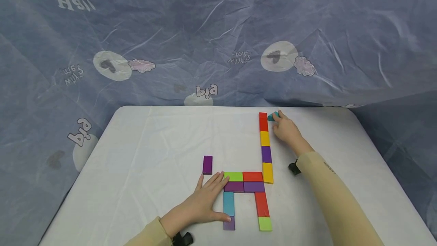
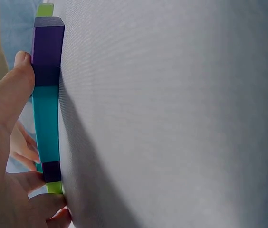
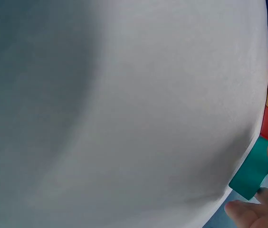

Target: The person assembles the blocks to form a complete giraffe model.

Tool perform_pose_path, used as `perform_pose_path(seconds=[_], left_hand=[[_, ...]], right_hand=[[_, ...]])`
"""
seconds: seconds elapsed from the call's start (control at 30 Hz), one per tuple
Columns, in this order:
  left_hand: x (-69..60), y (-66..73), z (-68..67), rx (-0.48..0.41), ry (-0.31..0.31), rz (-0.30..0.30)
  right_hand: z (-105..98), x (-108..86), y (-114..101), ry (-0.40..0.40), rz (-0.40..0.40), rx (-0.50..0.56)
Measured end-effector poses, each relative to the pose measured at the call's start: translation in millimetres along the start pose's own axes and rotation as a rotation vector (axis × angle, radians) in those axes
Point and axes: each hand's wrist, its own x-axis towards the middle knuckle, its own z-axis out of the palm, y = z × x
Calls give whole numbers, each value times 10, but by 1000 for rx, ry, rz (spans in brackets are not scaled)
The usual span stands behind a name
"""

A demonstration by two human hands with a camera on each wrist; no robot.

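Note:
My left hand [image 1: 202, 205] lies spread over the near-left blocks, its fingertips at the lime block [image 1: 233, 177] and its thumb touching a purple block [image 1: 229, 224]. Between them runs the light-blue block [image 1: 228, 203], the turquoise block [image 2: 46, 123] in the left wrist view. At the table's far side my right hand [image 1: 288, 130] pinches a teal block [image 3: 252, 167] between thumb and fingers. That block's end meets or nearly meets the red block [image 1: 263, 122], the top of a column with a yellow block [image 1: 264, 138], a violet block [image 1: 266, 154] and another yellow block [image 1: 268, 172].
A lone purple block [image 1: 207, 164] lies left of the arrangement. Beneath the column are a red block [image 1: 252, 176], a violet block [image 1: 254, 186] and a right leg of a red block [image 1: 262, 204] and lime block [image 1: 264, 224]. White cloth covers the table [image 1: 164, 143]; a printed blue sheet [image 1: 211, 41] hangs behind.

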Motion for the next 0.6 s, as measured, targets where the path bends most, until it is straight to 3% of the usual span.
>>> perform_pose_path(seconds=[0.27,0.6], left_hand=[[8,-6,-7,17,-5,-2],[2,-6,1,17,-3,3]], right_hand=[[-8,-217,24,46,-43,47],[73,-977,-146,19,-109,46]])
